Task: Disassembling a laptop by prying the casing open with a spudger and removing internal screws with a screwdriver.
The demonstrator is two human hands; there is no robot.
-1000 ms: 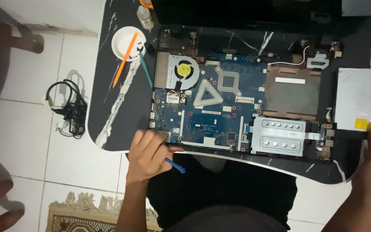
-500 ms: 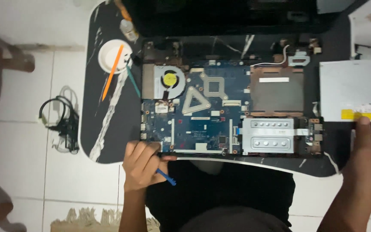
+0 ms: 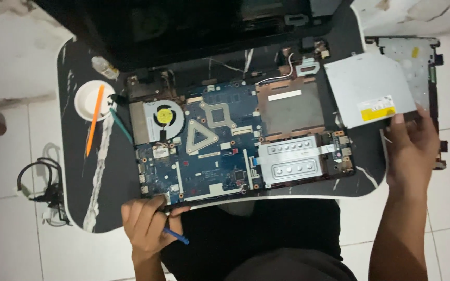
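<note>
Left hand [image 3: 149,226], fingers curled, grips a blue tool [image 3: 177,237] at the near edge of the opened laptop [image 3: 225,151]. Right hand [image 3: 411,151] pinches the grey optical drive [image 3: 368,88], apparently clear of the chassis, over the black table [image 3: 87,171].

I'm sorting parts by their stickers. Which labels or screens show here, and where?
Yellow rectangular label on the grey optical drive, at the corner by the right hand.
Small yellow sticker on the metal plate, far right.
White strip label on the copper-brown bay.
Laptop screen, dark, top.
</note>
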